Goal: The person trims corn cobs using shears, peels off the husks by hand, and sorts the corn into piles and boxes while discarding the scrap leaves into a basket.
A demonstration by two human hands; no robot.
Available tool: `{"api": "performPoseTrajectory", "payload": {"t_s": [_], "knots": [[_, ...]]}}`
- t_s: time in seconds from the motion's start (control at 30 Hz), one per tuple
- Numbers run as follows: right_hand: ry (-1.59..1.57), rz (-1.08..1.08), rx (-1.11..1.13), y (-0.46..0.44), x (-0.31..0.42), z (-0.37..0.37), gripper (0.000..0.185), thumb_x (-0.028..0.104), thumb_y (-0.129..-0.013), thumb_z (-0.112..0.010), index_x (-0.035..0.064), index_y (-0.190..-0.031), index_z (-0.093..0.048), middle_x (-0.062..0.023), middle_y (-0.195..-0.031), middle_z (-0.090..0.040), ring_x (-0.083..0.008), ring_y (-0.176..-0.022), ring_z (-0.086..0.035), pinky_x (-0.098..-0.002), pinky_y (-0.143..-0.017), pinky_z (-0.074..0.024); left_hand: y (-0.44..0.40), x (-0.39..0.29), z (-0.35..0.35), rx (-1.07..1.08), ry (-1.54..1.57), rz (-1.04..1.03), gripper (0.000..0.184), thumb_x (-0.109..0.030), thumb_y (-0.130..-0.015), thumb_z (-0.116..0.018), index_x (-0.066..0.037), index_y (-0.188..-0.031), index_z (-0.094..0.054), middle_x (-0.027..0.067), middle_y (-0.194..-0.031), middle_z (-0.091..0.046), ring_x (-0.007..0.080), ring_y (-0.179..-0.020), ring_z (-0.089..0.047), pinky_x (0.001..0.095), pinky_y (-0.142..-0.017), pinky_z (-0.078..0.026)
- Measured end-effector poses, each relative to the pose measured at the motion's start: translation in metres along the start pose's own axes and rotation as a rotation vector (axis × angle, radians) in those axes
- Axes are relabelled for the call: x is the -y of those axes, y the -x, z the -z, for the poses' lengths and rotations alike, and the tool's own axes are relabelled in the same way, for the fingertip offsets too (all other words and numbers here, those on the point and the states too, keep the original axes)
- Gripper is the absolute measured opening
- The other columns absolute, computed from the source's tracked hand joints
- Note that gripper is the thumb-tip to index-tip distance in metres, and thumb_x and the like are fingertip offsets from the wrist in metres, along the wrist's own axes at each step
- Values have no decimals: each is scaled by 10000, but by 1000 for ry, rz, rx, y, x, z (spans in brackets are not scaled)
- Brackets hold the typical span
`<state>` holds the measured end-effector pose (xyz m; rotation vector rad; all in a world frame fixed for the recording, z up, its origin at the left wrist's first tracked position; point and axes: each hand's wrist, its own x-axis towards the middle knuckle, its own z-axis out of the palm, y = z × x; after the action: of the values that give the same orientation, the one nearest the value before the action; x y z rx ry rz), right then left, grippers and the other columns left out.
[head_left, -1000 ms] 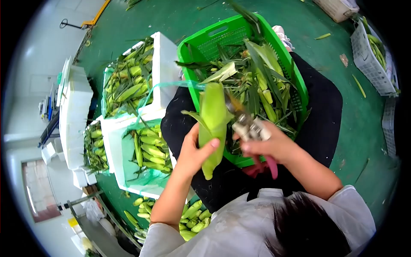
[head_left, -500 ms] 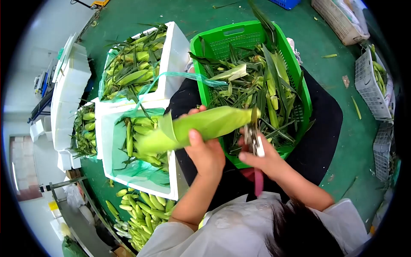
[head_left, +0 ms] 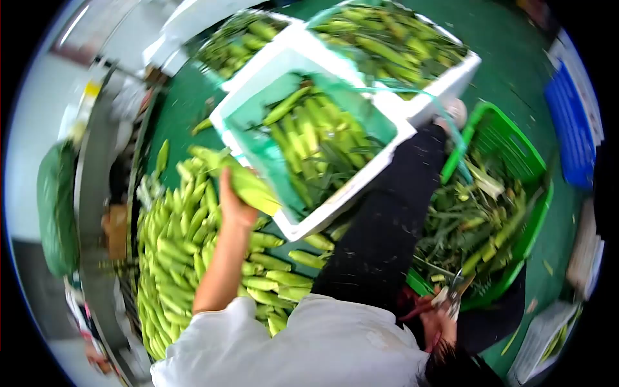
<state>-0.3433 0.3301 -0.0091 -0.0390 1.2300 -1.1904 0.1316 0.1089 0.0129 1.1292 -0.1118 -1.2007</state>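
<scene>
My left hand (head_left: 235,208) is closed around a husked-green ear of corn (head_left: 253,188), held at the near left corner of a white foam box (head_left: 300,227). Below and left of that hand spreads a large pile of green corn ears (head_left: 174,251). Low on the right, my right hand (head_left: 440,320) grips pruning shears (head_left: 456,290), whose metal blades point up over the near edge of a green basket (head_left: 540,222). Leaves and stalk pieces (head_left: 451,226) fill much of the basket. More corn ears (head_left: 309,129) lie inside the foam box, on a green plastic liner.
Behind stand another foam box (head_left: 461,74) heaped with leafy corn and a smaller full one (head_left: 293,29). A metal rack (head_left: 97,174) runs along the left. A blue crate (head_left: 570,129) and a pale crate (head_left: 541,342) line the right side.
The view has swung left. My left hand has carried the corn ear away from the green basket to beside the foam box and pile. The shears have stayed in my right hand near the basket.
</scene>
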Motion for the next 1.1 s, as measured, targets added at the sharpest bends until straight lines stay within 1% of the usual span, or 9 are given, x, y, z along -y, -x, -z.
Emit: {"api": "performPoseTrajectory", "payload": {"t_s": [0.1,0.23,0.3,0.4,0.47,0.67,0.83,0.97,1.1], "knots": [[143,-253,-64,-1,-18,1,471,314,-968,-534,110,-1381,-437,-87,-1144,-592,-265,-1046,-586,-438,-969,-461,-16,-118,162,-515,-24,-307,542,-514,-892,-594,-99,-1235,-537,117,-1167,-616,304,-1079,-592,483,-1009,-457],[163,-235,-40,-28,4,-19,491,301,-954,-549,100,-1386,-429,-93,-1149,-591,-264,-1049,-587,-430,-966,-463,5,-200,223,-995,394,-899,704,-578,-967,-363,-2,-1365,-437,168,-1314,-560,308,-1261,-509,491,-1112,-376],[170,-239,-57,-34,13,-22,501,295,-947,-556,95,-1388,-425,-95,-1152,-591,-263,-1051,-587,-426,-964,-463,-21,-170,174,-721,-57,-748,669,-478,-1021,-206,19,-1433,-379,174,-1391,-527,302,-1290,-489,444,-1162,-285],[183,-251,-103,-41,26,-20,518,286,-937,-567,88,-1392,-419,-100,-1155,-590,-262,-1054,-587,-420,-961,-464,-136,-74,79,-218,-360,-581,366,-349,-1010,-416,-28,-1090,-574,130,-1056,-640,223,-925,-649,349,-816,-525],[183,-256,-144,-43,34,-14,529,279,-930,-574,83,-1395,-416,-103,-1158,-590,-261,-1055,-587,-416,-959,-465,-216,20,-2,166,-860,-472,466,-326,-938,-514,7,-1264,-523,158,-1145,-627,245,-911,-660,371,-850,-511],[139,-253,-252,-38,54,13,563,260,-909,-596,69,-1402,-404,-112,-1165,-589,-260,-1060,-588,-404,-954,-467,-328,237,-50,-387,-1984,-369,504,-198,-905,-582,-229,-1390,-451,186,-1297,-385,390,-1143,-436,456,-928,-478],[70,-210,-252,-33,62,21,592,244,-891,-614,57,-1409,-394,-119,-1171,-588,-258,-1065,-589,-394,-949,-469,-356,202,-43,-236,-2057,-126,805,-110,-861,-649,-234,-1531,-220,192,-1297,-472,363,-1128,-508,474,-872,-502],[27,-114,-166,-38,65,25,616,231,-877,-628,48,-1414,-387,-125,-1176,-587,-257,-1068,-589,-385,-945,-470,-359,129,-26,-49,-1306,189,953,-117,-840,-730,-208,-1547,-99,96,-1221,-608,264,-964,-651,482,-741,-552],[11,-32,-90,-41,74,19,656,255,-854,-629,32,-1418,-381,-137,-1162,-587,-258,-1083,-585,-346,-905,-478,-271,65,-9,282,-550,432,599,-212,-893,-689,-81,-1407,-409,146,-1197,-606,258,-977,-645,404,-781,-571]]}}
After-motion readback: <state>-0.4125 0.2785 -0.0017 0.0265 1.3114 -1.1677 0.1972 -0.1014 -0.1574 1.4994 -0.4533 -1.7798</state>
